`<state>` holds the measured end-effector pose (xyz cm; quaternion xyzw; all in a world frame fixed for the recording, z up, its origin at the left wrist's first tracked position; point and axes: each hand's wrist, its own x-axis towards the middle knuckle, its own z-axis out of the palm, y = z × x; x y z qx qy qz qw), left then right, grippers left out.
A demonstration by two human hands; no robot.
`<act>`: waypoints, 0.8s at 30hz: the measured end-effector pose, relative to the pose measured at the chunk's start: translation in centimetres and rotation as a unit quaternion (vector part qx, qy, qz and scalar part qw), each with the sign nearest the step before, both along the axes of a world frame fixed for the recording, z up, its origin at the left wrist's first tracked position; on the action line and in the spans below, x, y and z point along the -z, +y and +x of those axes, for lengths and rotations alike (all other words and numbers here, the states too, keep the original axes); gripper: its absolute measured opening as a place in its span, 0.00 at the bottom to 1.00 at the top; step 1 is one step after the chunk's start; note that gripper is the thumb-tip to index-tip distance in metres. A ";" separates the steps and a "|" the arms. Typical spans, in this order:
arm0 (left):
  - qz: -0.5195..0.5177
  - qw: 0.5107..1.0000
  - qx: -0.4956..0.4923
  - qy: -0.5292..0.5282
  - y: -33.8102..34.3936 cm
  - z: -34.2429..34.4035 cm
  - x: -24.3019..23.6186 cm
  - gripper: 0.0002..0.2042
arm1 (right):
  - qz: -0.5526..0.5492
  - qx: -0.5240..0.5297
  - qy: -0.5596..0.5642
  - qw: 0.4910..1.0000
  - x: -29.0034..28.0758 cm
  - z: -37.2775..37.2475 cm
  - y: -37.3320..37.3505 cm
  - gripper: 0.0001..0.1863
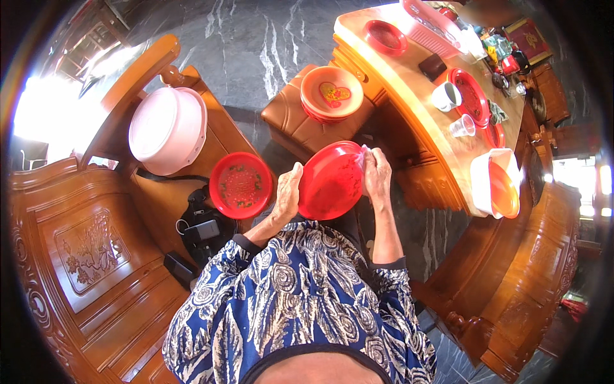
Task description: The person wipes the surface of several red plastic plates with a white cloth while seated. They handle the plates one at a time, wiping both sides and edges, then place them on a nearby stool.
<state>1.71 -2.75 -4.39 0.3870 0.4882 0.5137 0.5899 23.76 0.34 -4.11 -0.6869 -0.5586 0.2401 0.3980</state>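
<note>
In front of my body a round red plate [331,182] is held tilted. My left hand [289,192] grips its left rim, the fingers mostly behind it. At the opposite rim my right hand [377,173] is closed on a thin, pale pinkish cloth [362,157], pressed against the edge. Part of that cloth is hidden by the fingers. Just left of my left hand lies another red plate [240,185] with a green-and-gold pattern. Beyond the held plate, a stack of orange and red plates [332,93] sits on a brown padded stool [275,115]; the top one has a heart design.
A pink basin [167,131] rests on the wooden bench [144,211] at left, near a black bag [201,224]. On the table [441,147] at right stand a white mug [446,96], a clear cup [464,126], red trays [470,96], a pink basket [432,29] and a white tub [489,185].
</note>
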 end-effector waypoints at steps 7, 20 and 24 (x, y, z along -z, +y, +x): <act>-0.058 0.973 0.197 -0.103 0.6 -3.1 -2.3 0.23 | 0.007 -0.099 0.051 0.994 -2.0 1.0 0.7 0.16; -0.067 0.983 0.170 -0.030 4.9 -1.1 -6.9 0.27 | 0.186 -0.171 -0.122 0.960 -10.3 -7.4 1.0 0.07; -0.163 0.958 0.079 -0.221 4.6 -1.3 -4.2 0.37 | 0.293 -0.232 -0.174 0.911 -7.1 -11.1 -1.9 0.11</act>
